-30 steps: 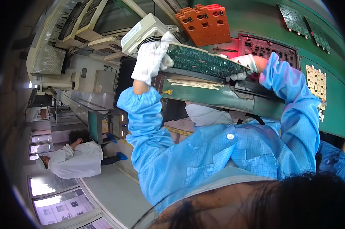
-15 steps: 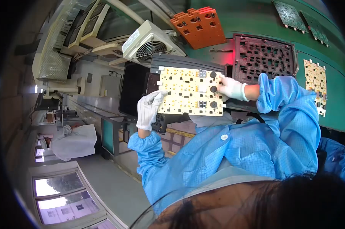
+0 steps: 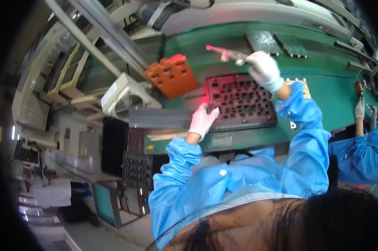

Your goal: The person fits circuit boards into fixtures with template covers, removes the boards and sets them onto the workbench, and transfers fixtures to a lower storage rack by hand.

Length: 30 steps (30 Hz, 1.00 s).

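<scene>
My right hand [image 3: 264, 70], in a white glove, is closed on one end of a circuit board [image 3: 228, 55]. The board is raised over the back of the bench, seen almost edge-on and lit red. My left hand [image 3: 203, 119], also gloved, is at the left edge of a black slotted fixture [image 3: 243, 100], thumb and fingers apart. Whether its fingertips press on the frame is hard to see. The fixture lies flat on the green bench below the raised board. Behind my right forearm, a cream circuit board [image 3: 299, 85] is partly hidden.
An orange slotted block [image 3: 172, 76] and a white fan unit [image 3: 130, 97] stand left of the fixture. Dark green boards [image 3: 262, 43] lie at the back. A grey metal profile [image 3: 159, 118] lies beside my left hand. At right, a co-worker's gloved hand [image 3: 359, 108] is visible.
Both hands were on a cream circuit board at the left. Now my left hand has let go and is at the fixture, while my right hand holds a board up at the back. The view has turned right.
</scene>
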### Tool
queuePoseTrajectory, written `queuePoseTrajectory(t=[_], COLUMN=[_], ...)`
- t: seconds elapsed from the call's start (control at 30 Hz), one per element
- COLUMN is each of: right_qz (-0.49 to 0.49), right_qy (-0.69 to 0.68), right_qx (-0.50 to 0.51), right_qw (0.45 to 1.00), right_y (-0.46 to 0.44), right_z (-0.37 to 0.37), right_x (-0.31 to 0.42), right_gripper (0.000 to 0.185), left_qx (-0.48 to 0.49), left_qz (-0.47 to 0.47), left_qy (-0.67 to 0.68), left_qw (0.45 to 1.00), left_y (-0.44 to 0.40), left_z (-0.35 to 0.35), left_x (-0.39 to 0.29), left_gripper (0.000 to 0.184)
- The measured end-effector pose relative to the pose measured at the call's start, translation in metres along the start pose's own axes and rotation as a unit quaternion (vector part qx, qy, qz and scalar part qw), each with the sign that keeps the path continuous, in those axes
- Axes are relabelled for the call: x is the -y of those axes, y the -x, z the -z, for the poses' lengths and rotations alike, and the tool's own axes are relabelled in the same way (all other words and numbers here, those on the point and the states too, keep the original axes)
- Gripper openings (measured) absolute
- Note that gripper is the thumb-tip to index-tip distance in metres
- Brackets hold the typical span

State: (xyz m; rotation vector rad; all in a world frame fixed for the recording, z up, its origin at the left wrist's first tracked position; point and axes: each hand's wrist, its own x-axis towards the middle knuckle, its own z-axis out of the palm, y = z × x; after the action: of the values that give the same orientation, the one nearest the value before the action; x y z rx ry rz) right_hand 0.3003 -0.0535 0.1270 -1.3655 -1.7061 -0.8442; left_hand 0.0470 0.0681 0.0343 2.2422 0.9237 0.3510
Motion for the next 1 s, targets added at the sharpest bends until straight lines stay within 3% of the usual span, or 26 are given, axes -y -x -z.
queuePoseTrajectory(t=[0.03, 0.1, 0.13, 0.2, 0.37, 0.43, 0.47, 0.5, 0.57, 0.6, 0.7, 0.73, 0.77, 0.8, 0.83, 0.9, 0.97, 1.0], right_qz=[0.040, -0.004, 0.025, 0.051, -0.132, -0.137, -0.189, -0.240, -0.259, -0.269, -0.303, -0.329, -0.428, -0.438, -0.448, -0.352, -0.475, -0.546], right_qy=[0.032, 0.147, 0.143, 0.160, 0.167, 0.098, 0.083, 0.067, 0.047, 0.049, 0.036, -0.027, -0.022, -0.047, -0.068, -0.039, -0.179, -0.203], right_qx=[0.041, 0.229, 0.253, 0.285, 0.355, 0.357, 0.353, 0.350, 0.272, 0.288, 0.312, 0.322, 0.417, 0.454, 0.490, 0.403, 0.269, 0.208], right_qw=[0.998, 0.962, 0.956, 0.944, 0.910, 0.919, 0.913, 0.903, 0.926, 0.918, 0.900, 0.887, 0.802, 0.775, 0.745, 0.844, 0.818, 0.786], right_y=[0.008, 0.016, 0.016, 0.023, 0.025, 0.037, 0.037, 0.035, 0.054, 0.060, 0.079, 0.084, 0.072, 0.083, 0.099, 0.178, 0.167, 0.171], right_z=[-0.018, -0.048, -0.056, -0.086, -0.147, -0.154, -0.150, -0.143, -0.124, -0.106, -0.043, -0.020, 0.002, 0.009, 0.020, 0.005, 0.001, -0.003], right_x=[-0.016, -0.031, -0.034, -0.048, -0.100, -0.126, -0.128, -0.126, -0.127, -0.125, -0.099, -0.082, -0.057, -0.043, -0.039, -0.049, -0.029, -0.026], right_gripper=[0.026, 0.012, 0.011, 0.011, 0.016, 0.034, 0.036, 0.039, 0.043, 0.042, 0.046, 0.054, 0.065, 0.070, 0.075, 0.078, 0.076, 0.069], left_qx=[-0.007, 0.017, 0.035, 0.062, 0.126, 0.131, 0.124, 0.123, 0.160, 0.209, 0.186, 0.194, 0.203, 0.171, 0.163, 0.091, 0.096, 0.078], left_qz=[-0.033, 0.043, 0.098, 0.121, 0.145, 0.143, 0.138, 0.147, 0.261, 0.280, 0.291, 0.279, 0.268, 0.241, 0.241, 0.202, 0.161, 0.155], left_qy=[-0.002, -0.065, -0.051, -0.075, -0.079, 0.066, 0.109, 0.109, 0.374, 0.481, 0.528, 0.494, 0.458, 0.325, 0.262, 0.329, 0.406, 0.357], left_qw=[0.999, 0.997, 0.993, 0.988, 0.978, 0.979, 0.977, 0.975, 0.875, 0.804, 0.776, 0.800, 0.823, 0.898, 0.920, 0.918, 0.895, 0.918], left_y=[-0.010, -0.014, -0.016, -0.016, -0.026, -0.036, -0.038, -0.031, -0.018, -0.023, -0.023, -0.026, -0.029, -0.027, -0.031, -0.029, -0.004, -0.003], left_z=[-0.014, -0.015, -0.014, -0.008, -0.021, -0.045, -0.050, -0.042, -0.017, -0.023, -0.027, -0.033, -0.037, -0.029, -0.040, -0.058, -0.018, -0.023], left_x=[0.011, -0.001, -0.002, -0.007, 0.023, 0.066, 0.072, 0.056, 0.009, 0.023, 0.020, 0.028, 0.037, 0.026, 0.040, 0.046, -0.005, -0.003], left_gripper=[0.056, 0.059, 0.056, 0.062, 0.070, 0.075, 0.062, 0.062, 0.043, 0.030, 0.030, 0.032, 0.035, 0.038, 0.043, 0.041, 0.035, 0.033])
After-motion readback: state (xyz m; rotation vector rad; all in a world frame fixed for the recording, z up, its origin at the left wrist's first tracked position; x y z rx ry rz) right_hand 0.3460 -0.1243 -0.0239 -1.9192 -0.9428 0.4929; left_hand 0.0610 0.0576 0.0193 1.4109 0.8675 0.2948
